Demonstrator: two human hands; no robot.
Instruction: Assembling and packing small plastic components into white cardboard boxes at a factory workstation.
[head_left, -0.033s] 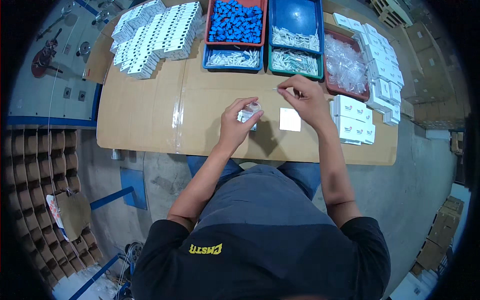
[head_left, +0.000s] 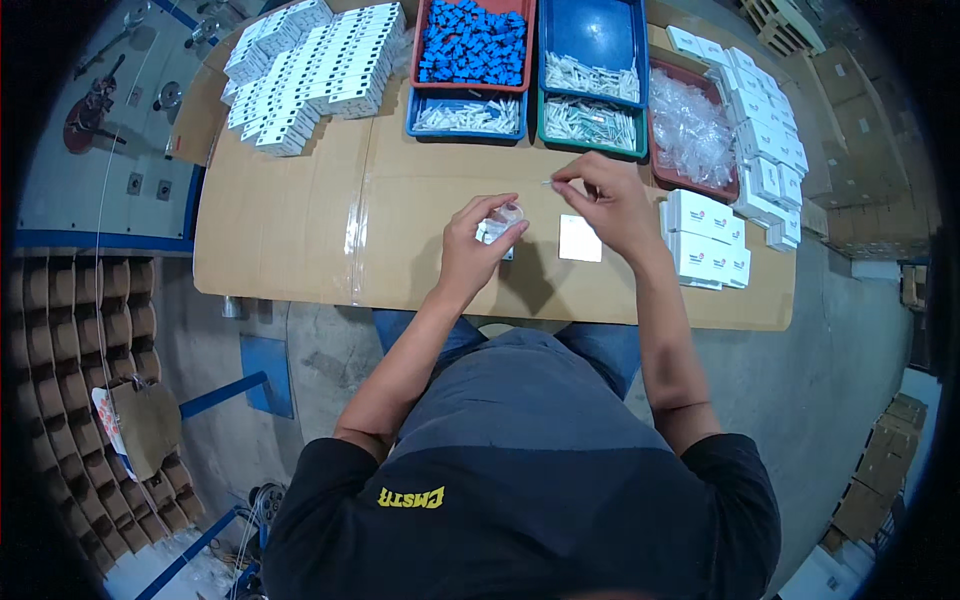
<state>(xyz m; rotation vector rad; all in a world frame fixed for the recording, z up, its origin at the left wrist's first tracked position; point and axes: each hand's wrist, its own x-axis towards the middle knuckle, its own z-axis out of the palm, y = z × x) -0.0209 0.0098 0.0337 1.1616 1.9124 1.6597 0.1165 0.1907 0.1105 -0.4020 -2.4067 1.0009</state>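
My left hand (head_left: 473, 250) curves its thumb and fingers around a small clear plastic piece (head_left: 508, 214). A white item with a dark lower edge shows partly under it; the fingers hide the rest. My right hand (head_left: 618, 205) is raised above the cardboard, to the right of the left one. Thumb and forefinger pinch a thin, small white stick-like piece (head_left: 547, 183) that points left toward the clear plastic. Below the right hand, a flat white square (head_left: 580, 240) lies on the cardboard-covered table (head_left: 290, 230).
Stacked white boxes (head_left: 310, 75) stand at the far left, more white boxes (head_left: 705, 240) at the right. Along the back are a red tray (head_left: 527, 75) of blue pieces, blue (head_left: 590, 30) and green (head_left: 641, 150) trays of white sticks, and a red tray (head_left: 715, 190) of clear plastic pieces.
My right hand has shifted very slightly left and down with the small white piece. The left hand stays in place.
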